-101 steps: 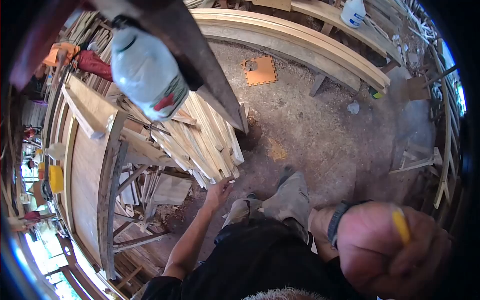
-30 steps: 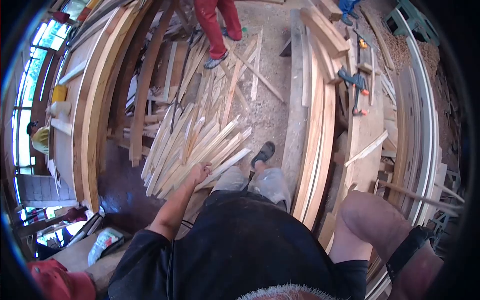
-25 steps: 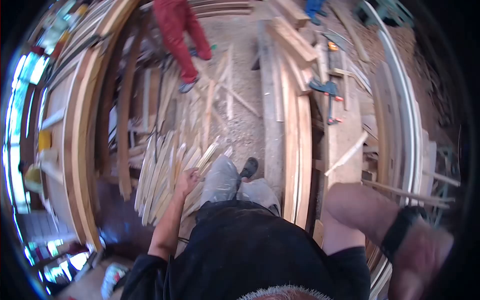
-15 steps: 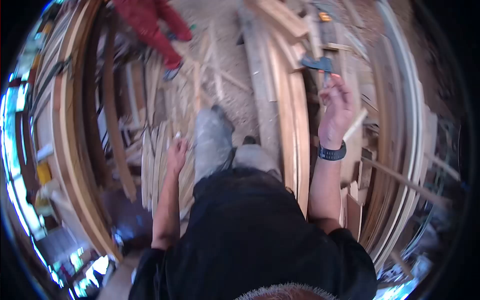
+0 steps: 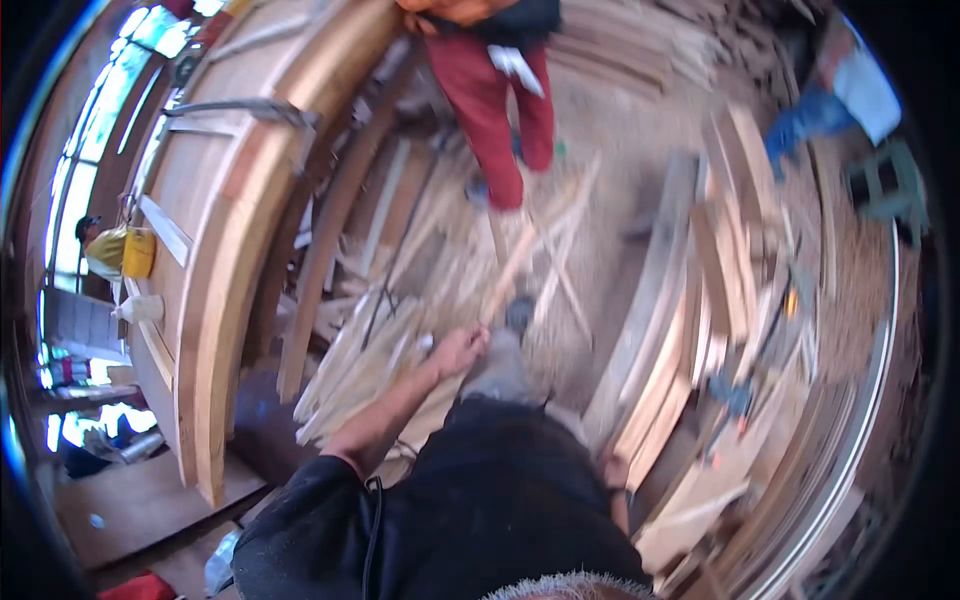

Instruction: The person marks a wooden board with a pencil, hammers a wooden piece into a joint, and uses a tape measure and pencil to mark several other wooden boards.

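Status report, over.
Left hand near strip pile, grip unclear. Right hand at hip, grip unclear. Person in red trousers ahead, by loose strips.

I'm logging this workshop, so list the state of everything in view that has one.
Left hand, fingers curled, contents unclear
Right hand, lowered, partly hidden
Wood strips, loosely heaped
Clamp, lying down, jaws too blurred to tell
Person in red trousers, standing
Yellow container, opening unclear

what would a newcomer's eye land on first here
Probably the standing person in dark red trousers, top centre. Next, the jumbled heap of long, pale wooden strips left of centre, near the wearer's left hand, then the bright yellow container towards the left edge.
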`<move>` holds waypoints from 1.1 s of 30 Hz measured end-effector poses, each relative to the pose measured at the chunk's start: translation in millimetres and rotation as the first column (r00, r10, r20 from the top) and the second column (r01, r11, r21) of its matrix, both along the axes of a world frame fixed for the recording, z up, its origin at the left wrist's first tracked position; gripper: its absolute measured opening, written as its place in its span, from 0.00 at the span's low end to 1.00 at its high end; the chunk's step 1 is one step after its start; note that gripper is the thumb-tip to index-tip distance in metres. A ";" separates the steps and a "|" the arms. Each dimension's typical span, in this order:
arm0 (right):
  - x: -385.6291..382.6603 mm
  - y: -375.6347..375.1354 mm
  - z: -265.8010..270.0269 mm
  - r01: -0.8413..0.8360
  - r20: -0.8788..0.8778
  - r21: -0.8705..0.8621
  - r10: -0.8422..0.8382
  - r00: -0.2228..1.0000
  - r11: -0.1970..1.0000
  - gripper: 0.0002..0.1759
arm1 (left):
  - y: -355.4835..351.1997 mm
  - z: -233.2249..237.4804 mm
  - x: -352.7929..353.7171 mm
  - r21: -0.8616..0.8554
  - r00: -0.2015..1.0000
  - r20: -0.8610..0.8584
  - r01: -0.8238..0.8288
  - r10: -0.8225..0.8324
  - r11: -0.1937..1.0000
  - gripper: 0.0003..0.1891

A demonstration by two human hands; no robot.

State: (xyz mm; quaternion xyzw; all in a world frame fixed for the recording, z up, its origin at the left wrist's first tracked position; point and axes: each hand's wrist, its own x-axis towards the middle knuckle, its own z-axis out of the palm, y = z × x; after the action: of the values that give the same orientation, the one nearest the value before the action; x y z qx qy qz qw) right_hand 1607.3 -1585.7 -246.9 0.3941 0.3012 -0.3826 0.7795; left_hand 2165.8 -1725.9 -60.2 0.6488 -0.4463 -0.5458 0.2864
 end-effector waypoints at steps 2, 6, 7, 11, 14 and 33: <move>13.6 -34.6 31.0 -0.345 -0.311 -0.272 0.257 0.915 0.898 0.11 | -53.7 22.8 19.4 -0.180 0.986 0.149 -0.047 0.075 0.983 0.08; 89.6 -135.9 78.9 -0.799 -0.944 0.221 0.329 -0.031 0.559 0.06 | -158.3 92.9 63.9 -0.411 0.923 -0.157 -0.385 0.352 0.826 0.08; 98.3 -161.5 92.3 -0.843 -0.931 0.278 0.347 -0.117 0.461 0.07 | -179.2 117.5 77.5 -0.457 0.909 -0.187 -0.415 0.371 0.787 0.07; 125.3 -245.6 117.3 -0.879 -0.953 0.173 0.302 -0.035 0.444 0.13 | -243.4 178.6 123.8 -0.642 0.888 -0.142 -0.418 0.436 0.643 0.08; 137.4 -299.3 119.3 -0.914 -0.973 0.153 0.219 -0.072 0.375 0.15 | -263.5 212.3 147.3 -0.702 0.866 -0.127 -0.423 0.483 0.573 0.09; 170.2 -303.8 117.9 -0.784 -0.866 0.498 0.163 -0.473 0.370 0.18 | -355.5 270.3 181.3 -0.722 0.823 -0.100 -0.447 0.559 0.528 0.20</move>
State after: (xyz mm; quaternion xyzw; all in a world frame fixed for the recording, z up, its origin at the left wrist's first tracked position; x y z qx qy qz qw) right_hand 1777.5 -1889.4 -128.9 -0.4119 0.7909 -0.1148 0.4378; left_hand 2347.1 -2081.4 210.1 0.6214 -0.4354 -0.1719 0.6283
